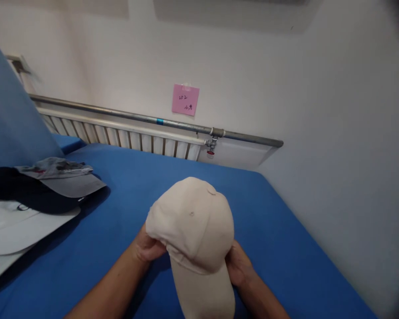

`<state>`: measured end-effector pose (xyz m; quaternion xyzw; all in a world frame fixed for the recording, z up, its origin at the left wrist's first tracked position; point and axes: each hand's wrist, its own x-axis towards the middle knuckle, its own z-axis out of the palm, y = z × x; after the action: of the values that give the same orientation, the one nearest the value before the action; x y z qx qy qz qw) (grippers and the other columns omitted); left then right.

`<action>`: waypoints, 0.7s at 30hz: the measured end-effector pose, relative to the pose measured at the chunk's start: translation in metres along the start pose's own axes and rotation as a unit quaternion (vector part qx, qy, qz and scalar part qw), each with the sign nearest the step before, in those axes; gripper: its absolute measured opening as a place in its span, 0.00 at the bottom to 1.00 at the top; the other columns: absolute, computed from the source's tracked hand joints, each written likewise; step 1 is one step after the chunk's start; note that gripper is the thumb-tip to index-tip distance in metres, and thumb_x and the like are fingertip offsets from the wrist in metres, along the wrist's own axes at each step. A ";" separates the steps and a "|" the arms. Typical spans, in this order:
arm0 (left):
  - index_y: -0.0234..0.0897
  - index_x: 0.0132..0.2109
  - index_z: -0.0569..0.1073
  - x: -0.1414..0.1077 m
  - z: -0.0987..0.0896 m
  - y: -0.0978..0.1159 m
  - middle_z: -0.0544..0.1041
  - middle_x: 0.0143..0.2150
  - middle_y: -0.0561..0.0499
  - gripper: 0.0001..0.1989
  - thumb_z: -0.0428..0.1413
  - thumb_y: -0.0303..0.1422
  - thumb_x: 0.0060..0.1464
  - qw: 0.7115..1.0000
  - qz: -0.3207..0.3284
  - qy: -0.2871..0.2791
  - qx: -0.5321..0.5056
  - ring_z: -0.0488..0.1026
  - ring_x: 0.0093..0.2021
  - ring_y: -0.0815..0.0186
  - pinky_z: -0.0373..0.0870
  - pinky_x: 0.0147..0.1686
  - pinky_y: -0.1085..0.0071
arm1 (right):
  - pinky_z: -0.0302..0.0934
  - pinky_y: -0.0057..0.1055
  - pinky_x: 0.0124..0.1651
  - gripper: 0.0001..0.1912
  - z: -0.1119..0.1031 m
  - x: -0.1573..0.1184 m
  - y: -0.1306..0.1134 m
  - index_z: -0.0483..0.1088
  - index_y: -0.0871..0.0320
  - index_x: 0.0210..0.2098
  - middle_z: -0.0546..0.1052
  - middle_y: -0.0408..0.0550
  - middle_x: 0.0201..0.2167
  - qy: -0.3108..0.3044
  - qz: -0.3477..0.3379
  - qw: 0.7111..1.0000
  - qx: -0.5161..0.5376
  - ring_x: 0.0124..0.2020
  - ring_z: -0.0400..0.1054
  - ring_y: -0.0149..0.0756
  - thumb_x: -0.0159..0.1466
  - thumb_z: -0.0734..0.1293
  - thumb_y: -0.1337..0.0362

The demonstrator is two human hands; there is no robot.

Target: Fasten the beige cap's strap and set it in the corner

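Observation:
A beige baseball cap point(202, 230) is held up between both hands over the blue-covered table, its brim pointing down toward me. My left hand point(149, 246) grips the cap's left edge, with the fingers tucked inside and hidden by the fabric. On the opposite side, my right hand point(238, 263) holds the cap near where the brim meets the crown; its fingers are also mostly hidden behind it.
Stacked at the left are a grey cap point(69, 181), a dark navy cap point(29, 190) and white caps point(23, 228). The blue surface point(146, 173) reaches a wall with a metal pipe point(119, 113), a radiator point(146, 141), a valve point(211, 148) and a pink note point(185, 100). A light blue curtain point(9, 106) hangs left.

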<state>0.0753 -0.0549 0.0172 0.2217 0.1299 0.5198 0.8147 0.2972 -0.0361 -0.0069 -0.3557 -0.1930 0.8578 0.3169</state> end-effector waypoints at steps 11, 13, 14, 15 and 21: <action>0.31 0.42 0.78 0.015 0.016 0.007 0.82 0.38 0.43 0.19 0.42 0.29 0.61 0.984 0.097 0.120 -0.094 0.74 0.53 0.59 0.64 0.59 0.60 | 0.63 0.46 0.48 0.12 -0.008 0.004 -0.009 0.76 0.55 0.30 0.81 0.50 0.33 0.049 -0.126 0.989 -0.053 0.44 0.73 0.49 0.55 0.67 0.54; 0.30 0.44 0.77 0.014 0.020 0.009 0.81 0.38 0.42 0.20 0.41 0.32 0.62 0.985 0.102 0.113 -0.087 0.74 0.52 0.57 0.66 0.58 0.57 | 0.63 0.46 0.48 0.12 -0.010 0.006 -0.010 0.76 0.56 0.29 0.81 0.51 0.32 0.053 -0.123 0.990 -0.051 0.45 0.72 0.49 0.55 0.67 0.54; 0.30 0.44 0.76 0.014 0.021 0.009 0.81 0.39 0.41 0.21 0.41 0.34 0.62 0.986 0.100 0.106 -0.081 0.74 0.52 0.56 0.66 0.57 0.56 | 0.63 0.45 0.48 0.12 -0.010 0.006 -0.009 0.75 0.56 0.29 0.81 0.51 0.32 0.053 -0.117 0.991 -0.047 0.45 0.72 0.49 0.55 0.67 0.54; 0.30 0.45 0.76 0.014 0.023 0.009 0.81 0.40 0.40 0.21 0.42 0.37 0.62 0.987 0.097 0.100 -0.076 0.74 0.53 0.54 0.67 0.56 0.55 | 0.63 0.45 0.48 0.12 -0.011 0.007 -0.009 0.75 0.56 0.29 0.81 0.51 0.32 0.052 -0.110 0.992 -0.043 0.45 0.73 0.49 0.55 0.67 0.54; 0.32 0.44 0.75 0.019 0.030 0.004 0.82 0.36 0.45 0.14 0.45 0.27 0.63 0.979 0.082 0.176 -0.060 0.78 0.47 0.60 0.69 0.55 0.62 | 0.63 0.43 0.47 0.09 -0.014 0.010 -0.007 0.74 0.56 0.30 0.81 0.49 0.30 0.067 -0.114 0.991 0.010 0.42 0.74 0.46 0.55 0.67 0.58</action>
<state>0.0933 -0.0434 0.0456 0.0877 0.2214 0.6224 0.7456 0.3050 -0.0232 -0.0175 -0.3848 -0.2022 0.7925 0.4279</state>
